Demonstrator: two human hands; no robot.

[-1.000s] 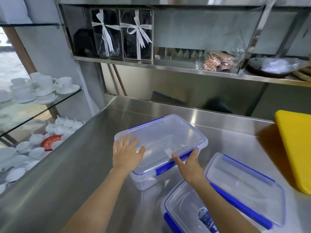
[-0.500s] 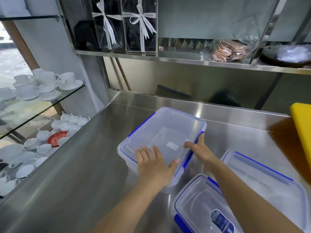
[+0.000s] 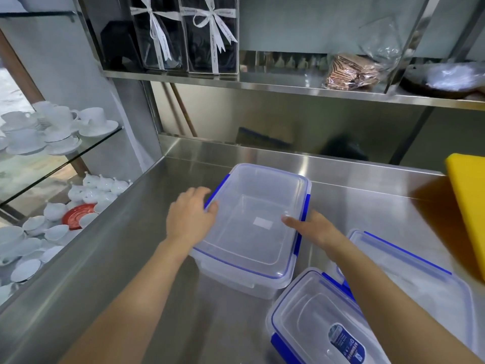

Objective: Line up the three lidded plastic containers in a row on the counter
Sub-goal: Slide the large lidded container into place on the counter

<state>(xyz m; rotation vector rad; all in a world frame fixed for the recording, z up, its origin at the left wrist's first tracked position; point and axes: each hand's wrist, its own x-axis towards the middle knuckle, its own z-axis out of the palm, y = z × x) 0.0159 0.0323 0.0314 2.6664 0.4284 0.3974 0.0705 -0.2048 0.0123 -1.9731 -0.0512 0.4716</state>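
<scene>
Three clear plastic containers with blue-clipped lids stand on the steel counter (image 3: 131,258). The large container (image 3: 252,227) sits in the middle, long side pointing away from me. My left hand (image 3: 190,218) grips its left edge and my right hand (image 3: 312,229) grips its right edge, so both hands hold it. A smaller container with a blue label (image 3: 320,321) is at the lower right, partly under my right forearm. The third container (image 3: 412,274) lies right of that, partly hidden by the arm.
A yellow cutting board (image 3: 469,206) lies at the right edge. A steel shelf (image 3: 288,85) above the counter holds ribboned boxes and wrapped biscuits. On the left, glass shelves (image 3: 52,151) carry several white cups and saucers. A steel backsplash closes the counter's far side.
The large container has turned from lying crosswise to pointing away from me and shifted back. My left hand moved from its near edge to its left side.
</scene>
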